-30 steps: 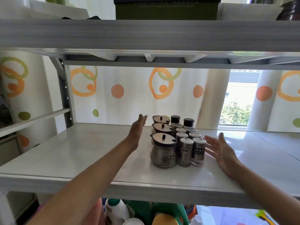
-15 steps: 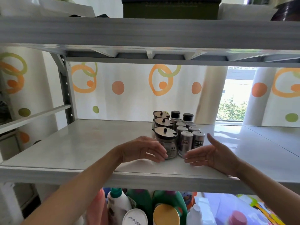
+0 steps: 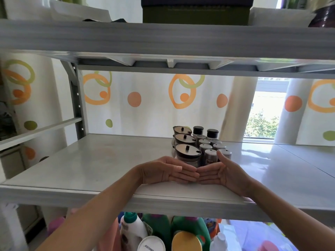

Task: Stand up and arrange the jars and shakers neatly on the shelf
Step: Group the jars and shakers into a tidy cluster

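Three lidded glass jars stand upright in a column on the white shelf (image 3: 101,163), the nearest jar (image 3: 187,153) in front. To their right stand several metal shakers (image 3: 210,154) in two columns, with two black-capped bottles (image 3: 212,133) at the back. My left hand (image 3: 166,172) and my right hand (image 3: 220,172) lie flat on edge on the shelf in front of the group, fingers straight, fingertips nearly meeting. They cover the front jar's base and the front shakers' lower parts. My right thumb stands beside the front right shaker.
An upper shelf (image 3: 163,38) hangs low overhead with a dark green box (image 3: 195,13) on it. A metal upright (image 3: 77,105) stands at the back left. Detergent bottles (image 3: 134,230) crowd the level below. A patterned curtain and a window lie behind.
Both hands came from the sides of the group to its front and straightened, fingertips closing toward each other. The jars and shakers stay tightly grouped.
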A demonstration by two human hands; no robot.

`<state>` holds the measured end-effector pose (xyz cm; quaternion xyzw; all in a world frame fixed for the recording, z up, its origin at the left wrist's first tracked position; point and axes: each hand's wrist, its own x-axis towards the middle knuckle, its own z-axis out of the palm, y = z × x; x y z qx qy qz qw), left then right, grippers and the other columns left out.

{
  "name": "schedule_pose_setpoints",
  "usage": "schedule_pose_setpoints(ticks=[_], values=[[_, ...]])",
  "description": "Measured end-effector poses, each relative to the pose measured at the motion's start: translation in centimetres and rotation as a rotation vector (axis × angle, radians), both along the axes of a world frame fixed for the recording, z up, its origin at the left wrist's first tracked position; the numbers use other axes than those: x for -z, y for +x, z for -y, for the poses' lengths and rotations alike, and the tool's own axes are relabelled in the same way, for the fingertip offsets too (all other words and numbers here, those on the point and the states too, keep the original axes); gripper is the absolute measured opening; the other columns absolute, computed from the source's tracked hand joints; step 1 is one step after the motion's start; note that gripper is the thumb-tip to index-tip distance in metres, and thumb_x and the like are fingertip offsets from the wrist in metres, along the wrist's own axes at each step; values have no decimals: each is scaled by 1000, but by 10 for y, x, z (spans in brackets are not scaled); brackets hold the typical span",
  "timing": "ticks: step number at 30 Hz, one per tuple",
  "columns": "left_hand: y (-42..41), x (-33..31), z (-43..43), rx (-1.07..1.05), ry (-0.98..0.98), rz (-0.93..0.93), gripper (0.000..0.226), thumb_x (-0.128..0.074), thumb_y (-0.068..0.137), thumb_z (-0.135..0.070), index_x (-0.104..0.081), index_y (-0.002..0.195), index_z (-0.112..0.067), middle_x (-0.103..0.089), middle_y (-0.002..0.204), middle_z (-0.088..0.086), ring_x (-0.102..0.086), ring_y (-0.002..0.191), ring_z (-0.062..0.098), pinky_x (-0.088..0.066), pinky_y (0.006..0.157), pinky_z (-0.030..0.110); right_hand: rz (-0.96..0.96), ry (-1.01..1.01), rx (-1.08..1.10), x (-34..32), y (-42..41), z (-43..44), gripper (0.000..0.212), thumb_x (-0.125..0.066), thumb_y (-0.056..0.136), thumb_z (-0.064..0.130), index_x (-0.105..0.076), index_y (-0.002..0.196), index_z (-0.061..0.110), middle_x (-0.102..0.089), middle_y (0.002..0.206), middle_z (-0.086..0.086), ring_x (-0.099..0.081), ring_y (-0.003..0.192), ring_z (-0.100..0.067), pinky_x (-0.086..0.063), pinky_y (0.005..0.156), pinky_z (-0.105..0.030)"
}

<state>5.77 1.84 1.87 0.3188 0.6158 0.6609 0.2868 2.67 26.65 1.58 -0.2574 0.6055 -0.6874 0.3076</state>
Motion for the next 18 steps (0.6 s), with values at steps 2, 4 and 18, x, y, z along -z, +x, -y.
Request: schedule_pose_setpoints(ticks=[2,4,18], values=[[0,0,0,-7,2,-1,44,-50,94,-15,-47,135,2,-57,133,15,-53,127,27,-40,110,37,-1,-1,-1,0,-1,0,78,-27,84,60,-73,99,-1,-69,105,-25,-67,102,-33,-56,85,-33],[1,0,0,-17,8,6,45,-52,93,-15,-48,134,2,-57,133,15,-53,126,27,-40,109,38,-8,0,-4,0,-2,0,78,-27,84,60,-73,99,0,-70,105,-24,-68,102,-32,-56,84,-33],[12,1,-1,-138,25,-23,40,-44,95,-10,-50,133,1,-55,134,19,-52,127,30,-43,106,36,-35,37,50,-1,4,1,77,-29,82,62,-74,97,2,-71,103,-22,-69,98,-29,-58,80,-31]])
